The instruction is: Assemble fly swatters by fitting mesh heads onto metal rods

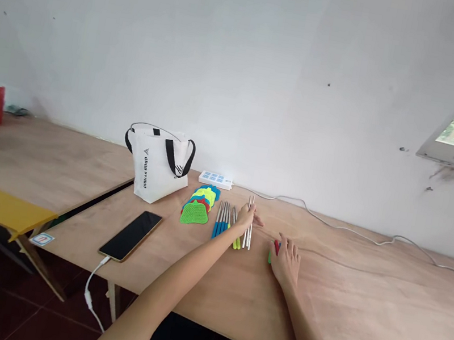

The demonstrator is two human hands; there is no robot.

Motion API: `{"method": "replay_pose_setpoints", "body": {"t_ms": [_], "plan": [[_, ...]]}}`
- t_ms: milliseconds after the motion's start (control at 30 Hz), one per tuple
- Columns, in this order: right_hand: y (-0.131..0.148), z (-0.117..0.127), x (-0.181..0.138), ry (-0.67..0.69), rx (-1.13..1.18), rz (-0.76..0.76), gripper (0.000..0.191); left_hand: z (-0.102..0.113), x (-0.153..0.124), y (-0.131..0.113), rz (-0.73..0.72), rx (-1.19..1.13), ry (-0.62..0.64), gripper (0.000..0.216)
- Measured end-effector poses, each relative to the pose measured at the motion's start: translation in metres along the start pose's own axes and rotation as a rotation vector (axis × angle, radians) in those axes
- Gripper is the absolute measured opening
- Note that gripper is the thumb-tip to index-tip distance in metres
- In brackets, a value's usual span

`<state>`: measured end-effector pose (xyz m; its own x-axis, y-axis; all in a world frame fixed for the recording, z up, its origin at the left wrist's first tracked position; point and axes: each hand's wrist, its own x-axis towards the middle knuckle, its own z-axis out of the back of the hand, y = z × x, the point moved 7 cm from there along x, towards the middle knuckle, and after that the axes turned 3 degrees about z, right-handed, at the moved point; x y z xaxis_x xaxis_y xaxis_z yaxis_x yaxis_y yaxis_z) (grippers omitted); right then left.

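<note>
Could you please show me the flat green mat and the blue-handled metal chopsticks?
Flat green mat (pixel 195 214): head view, middle of its surface.
Blue-handled metal chopsticks (pixel 219 228): head view, on a blue handle.

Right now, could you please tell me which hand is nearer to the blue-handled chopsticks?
Left. The left hand is just right of the blue-handled chopsticks, at the metal ones; the right hand is farther right, over red and green items.

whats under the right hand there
A bit of red and a bit of green show at the edge of the right hand. The hand covers the rest, so their full shape and number cannot be seen.
</note>
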<state>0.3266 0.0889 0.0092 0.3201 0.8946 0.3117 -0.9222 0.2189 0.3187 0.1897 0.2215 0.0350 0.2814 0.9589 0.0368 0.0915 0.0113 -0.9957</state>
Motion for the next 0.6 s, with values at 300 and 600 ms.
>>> {"method": "replay_pose_setpoints", "body": {"t_ms": [300, 600], "plan": [[0.001, -0.003, -0.001, -0.003, -0.038, 0.083, 0.043, 0.027, 0.0, 0.001, -0.208, 0.778, -0.161, 0.014], [-0.004, -0.004, 0.001, -0.032, 0.026, 0.064, 0.039, 0.05, -0.003, -0.02, -0.196, 1.309, -0.147, 0.031]]}}
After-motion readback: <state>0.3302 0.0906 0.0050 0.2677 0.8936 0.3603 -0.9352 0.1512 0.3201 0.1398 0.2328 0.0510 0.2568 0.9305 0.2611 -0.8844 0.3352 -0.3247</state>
